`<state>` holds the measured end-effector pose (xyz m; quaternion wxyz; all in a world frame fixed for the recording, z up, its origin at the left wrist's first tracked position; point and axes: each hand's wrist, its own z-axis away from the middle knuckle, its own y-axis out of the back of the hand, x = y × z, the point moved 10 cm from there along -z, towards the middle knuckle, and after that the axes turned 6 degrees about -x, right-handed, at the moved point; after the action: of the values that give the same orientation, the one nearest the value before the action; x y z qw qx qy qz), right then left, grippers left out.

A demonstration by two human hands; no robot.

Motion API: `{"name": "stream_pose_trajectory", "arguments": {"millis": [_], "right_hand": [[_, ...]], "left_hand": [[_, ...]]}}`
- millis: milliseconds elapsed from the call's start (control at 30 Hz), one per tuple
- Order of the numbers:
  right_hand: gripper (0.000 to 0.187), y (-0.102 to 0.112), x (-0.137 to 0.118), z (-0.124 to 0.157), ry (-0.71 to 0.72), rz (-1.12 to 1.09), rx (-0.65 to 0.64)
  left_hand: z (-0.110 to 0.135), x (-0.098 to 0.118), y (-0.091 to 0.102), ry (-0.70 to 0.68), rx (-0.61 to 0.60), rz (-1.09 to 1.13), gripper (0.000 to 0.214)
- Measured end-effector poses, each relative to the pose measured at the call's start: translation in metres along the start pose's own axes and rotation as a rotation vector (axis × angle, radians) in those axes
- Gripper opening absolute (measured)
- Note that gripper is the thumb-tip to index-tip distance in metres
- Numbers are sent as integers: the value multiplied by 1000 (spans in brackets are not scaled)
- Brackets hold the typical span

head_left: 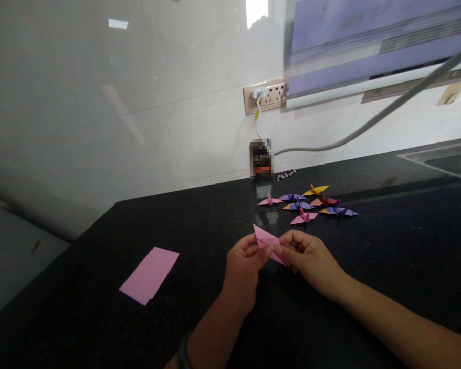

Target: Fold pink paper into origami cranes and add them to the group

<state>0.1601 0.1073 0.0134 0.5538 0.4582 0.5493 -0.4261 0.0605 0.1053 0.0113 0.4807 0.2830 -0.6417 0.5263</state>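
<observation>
Between my hands is a piece of pink folded paper (267,239), its pointed end aimed up and to the left. My left hand (246,262) grips its left side, thumb on the front and fingers behind. On the right side, my right hand (310,257) pinches it, with the thumb close to the left thumb. Parts of the lower folds are hidden by the thumbs. Left of my hands lies a flat pink sheet of paper (150,275). Beyond them sit several small origami cranes, among them a pink crane (304,217), a yellow crane (315,190) and a purple crane (340,211).
The black countertop (200,220) meets a white tiled wall (176,128). Against it stands a small pixelated object (261,160), with a beaded string (286,175) beside it. A grey cable (369,125) runs right. A wall socket (265,96) holds a white plug. A sink edge (426,161) shows at right.
</observation>
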Motion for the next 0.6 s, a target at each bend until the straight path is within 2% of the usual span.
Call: {"name": "stream_pose_trajectory", "arguments": {"millis": [100,167,367,467,600], "right_hand": [[20,-1,-4,-1,18,20,-33],[20,-4,-7,-1,34,47,-71],[24,-19,-22,3,189,335,-166],[27,-21,-18,3,159,349,-198],[33,-25,-2,3,34,224,-304]], "left_hand": [[1,5,4,-19,13,-80,11],[1,5,9,-13,39,-123,12],[1,6,13,-40,88,-145,15],[2,8,10,-40,74,-197,17],[2,11,5,-26,27,-250,20]]}}
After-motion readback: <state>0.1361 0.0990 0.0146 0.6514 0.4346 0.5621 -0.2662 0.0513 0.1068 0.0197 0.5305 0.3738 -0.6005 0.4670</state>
